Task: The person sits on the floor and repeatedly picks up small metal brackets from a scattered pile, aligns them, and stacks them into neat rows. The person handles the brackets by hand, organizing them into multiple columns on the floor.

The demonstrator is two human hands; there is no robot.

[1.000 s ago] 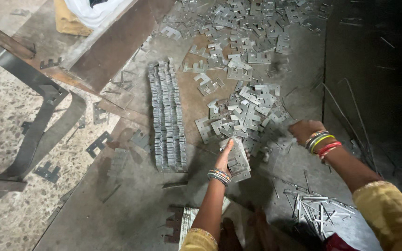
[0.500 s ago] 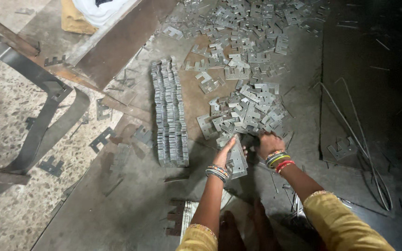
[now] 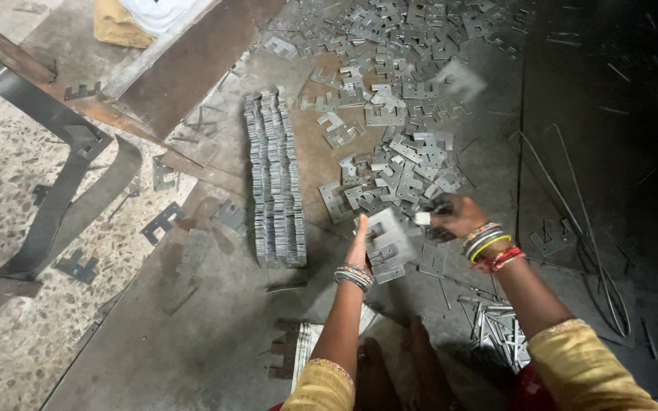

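Here both hands [image 3: 409, 232] grip stacked plates [image 3: 386, 245] (bare floor [image 3: 215, 342] lies leftward).

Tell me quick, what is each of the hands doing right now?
Left hand: closed on a small stack of flat metal plates.
Right hand: fingers curled around a single metal plate at the loose pile.

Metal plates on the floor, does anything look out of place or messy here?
Yes. One neat row stands stacked on edge, but the loose pile right of it is scattered at random, and stray plates lie apart to the left. The left hand holds a small stack.
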